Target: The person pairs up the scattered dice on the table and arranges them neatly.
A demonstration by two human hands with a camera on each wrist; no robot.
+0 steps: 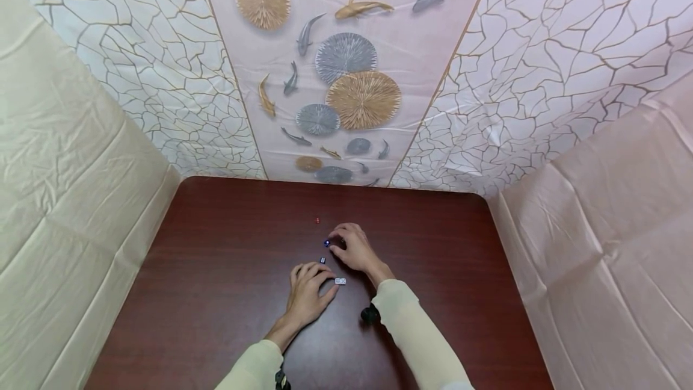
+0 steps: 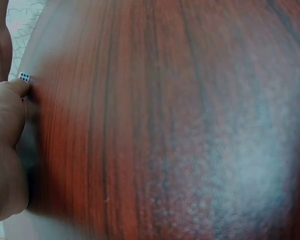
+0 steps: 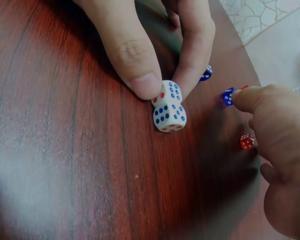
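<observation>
Two white dice with blue and red pips sit against each other on the dark wooden table. My left hand pinches one of these between thumb and index finger, as the right wrist view shows up close. In that view the other white die stands in front of the fingertips. Further from me, my right hand holds a blue die at its thumb and fingertips. A second blue die lies just beyond the left fingers. In the right wrist view, a red die is beside the right thumb.
Another red die lies toward the back of the brown table. Patterned cloth hangs behind the table's far edge, and plain cream cloth hangs along both sides. A dark wrist device sits under the right sleeve.
</observation>
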